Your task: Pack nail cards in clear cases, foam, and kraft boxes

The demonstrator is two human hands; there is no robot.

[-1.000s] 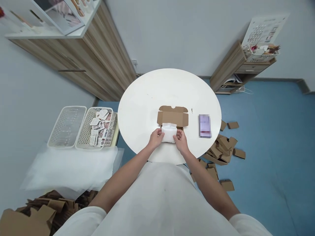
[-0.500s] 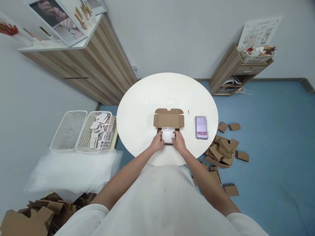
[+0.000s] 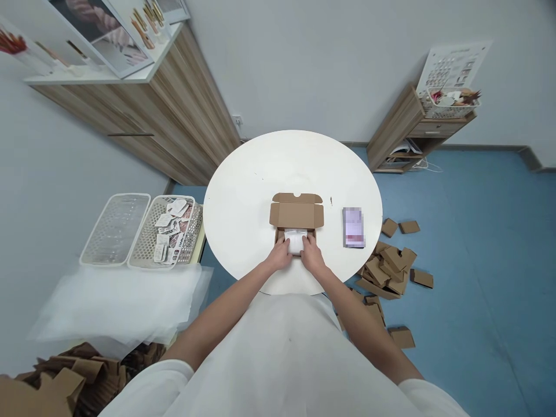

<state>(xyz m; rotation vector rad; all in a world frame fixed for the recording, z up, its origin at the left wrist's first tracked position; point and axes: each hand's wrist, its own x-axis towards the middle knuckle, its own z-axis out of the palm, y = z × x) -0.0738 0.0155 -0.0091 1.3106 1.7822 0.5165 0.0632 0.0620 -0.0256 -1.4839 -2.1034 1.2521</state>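
Observation:
On the white round table (image 3: 243,191) lies a small brown cardboard box (image 3: 296,215) with its lid folded back, away from me. Inside the box is a white wrapped packet (image 3: 296,242). My left hand (image 3: 279,255) grips the packet's left side, its fingers bent at the box's edge. On the opposite side my right hand (image 3: 312,255) grips it in the same way. The packet's contents are hidden by the wrapping.
A phone-like item with a blurred screen (image 3: 353,227) lies right on the table. Folded brown boxes (image 3: 386,269) are piled on the floor at right. At left are a basket of white packets (image 3: 167,231), an empty-looking basket (image 3: 116,229) and translucent sheets (image 3: 117,301).
Both hands have closed in slightly towards each other over the packet, which shows less between them. The box stays at about the same place; the view has shifted a little.

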